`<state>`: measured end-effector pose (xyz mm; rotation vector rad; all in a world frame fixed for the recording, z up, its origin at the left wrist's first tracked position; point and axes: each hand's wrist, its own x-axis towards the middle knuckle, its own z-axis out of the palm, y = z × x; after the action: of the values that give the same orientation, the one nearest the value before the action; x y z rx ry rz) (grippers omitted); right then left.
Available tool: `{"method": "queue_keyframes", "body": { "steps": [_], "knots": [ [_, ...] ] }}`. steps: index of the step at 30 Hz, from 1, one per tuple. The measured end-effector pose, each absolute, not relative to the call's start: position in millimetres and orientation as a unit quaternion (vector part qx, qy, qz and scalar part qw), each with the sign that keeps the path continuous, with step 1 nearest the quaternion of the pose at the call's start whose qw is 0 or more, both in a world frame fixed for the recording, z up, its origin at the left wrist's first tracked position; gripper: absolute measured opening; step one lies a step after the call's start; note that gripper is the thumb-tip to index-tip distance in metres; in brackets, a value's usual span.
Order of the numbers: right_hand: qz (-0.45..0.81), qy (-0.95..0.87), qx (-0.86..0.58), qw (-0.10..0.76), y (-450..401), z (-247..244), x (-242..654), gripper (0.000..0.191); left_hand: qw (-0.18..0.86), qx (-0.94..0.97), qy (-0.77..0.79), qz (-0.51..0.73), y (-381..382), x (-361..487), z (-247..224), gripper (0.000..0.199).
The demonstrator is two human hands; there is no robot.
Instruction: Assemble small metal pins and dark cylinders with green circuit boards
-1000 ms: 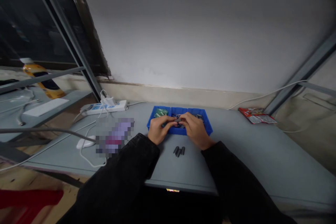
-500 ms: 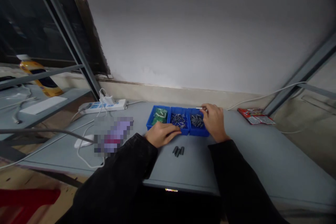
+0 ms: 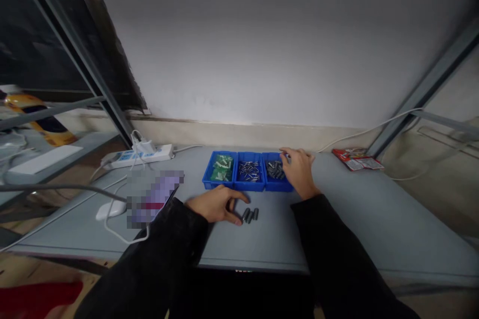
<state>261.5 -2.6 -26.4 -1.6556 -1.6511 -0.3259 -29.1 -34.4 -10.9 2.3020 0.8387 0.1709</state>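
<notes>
Three joined blue bins stand in a row: the left bin point(image 3: 205, 179) has green-and-white pieces, the middle bin point(image 3: 250, 187) thin metal pins, and the right bin point(image 3: 277, 187) dark grey cylinders. Over the right bin's far right corner is my right hand point(image 3: 298, 167), thumb and index finger apart with no object visible between them. My left hand point(image 3: 215, 204) is low over the table in front of the bins, open in a C shape. Just right of its thumb lie a few small dark grey cylinders point(image 3: 249, 215) on the tabletop.
A blurred-out purple phone-like object point(image 3: 160, 192), a white power strip point(image 3: 149, 154), and white cables lie left. Nearby is a white rounded device point(image 3: 111, 210). A red snack packet point(image 3: 357, 159) lies back right. Metal posts flank the table point(image 3: 337, 199); a yellow bottle point(image 3: 41, 119) stands far left.
My left hand has moved from the bins' front edge down toward the loose cylinders and spread its fingers. My right hand stays by the right bin; the white strip near its fingertips no longer shows.
</notes>
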Motion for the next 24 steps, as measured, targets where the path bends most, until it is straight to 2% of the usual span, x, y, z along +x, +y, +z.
{"method": "queue_keyframes", "body": {
  "steps": [10, 14, 18, 20, 24],
  "knots": [
    [-0.132, -0.693, -0.58, 0.408, -12.1, -19.8, 236.0, 0.022, 0.321, 0.889, 0.316, 0.081, -36.1, -25.6, -15.9, 0.035],
    [-0.108, -0.717, -0.506, 0.468, -22.2, -12.3, 225.6, 0.022, 0.322, 0.881, 0.312, 0.151, -37.7, -25.2, -7.0, 0.029],
    [-0.058, -0.751, -0.398, 0.524, -35.3, -9.7, 213.3, 0.026, 0.316, 0.85, 0.309, 0.286, -31.5, -16.7, 10.7, 0.032],
    [-0.051, -0.771, -0.373, 0.513, -39.8, -11.0, 206.8, 0.025, 0.265, 0.846, 0.303, 0.349, -23.0, -10.1, 16.5, 0.032],
    [-0.025, -0.811, -0.361, 0.459, -42.2, -15.9, 196.5, 0.021, 0.079, 0.858, 0.289, 0.417, -3.8, 0.2, 11.5, 0.027]
  ]
}}
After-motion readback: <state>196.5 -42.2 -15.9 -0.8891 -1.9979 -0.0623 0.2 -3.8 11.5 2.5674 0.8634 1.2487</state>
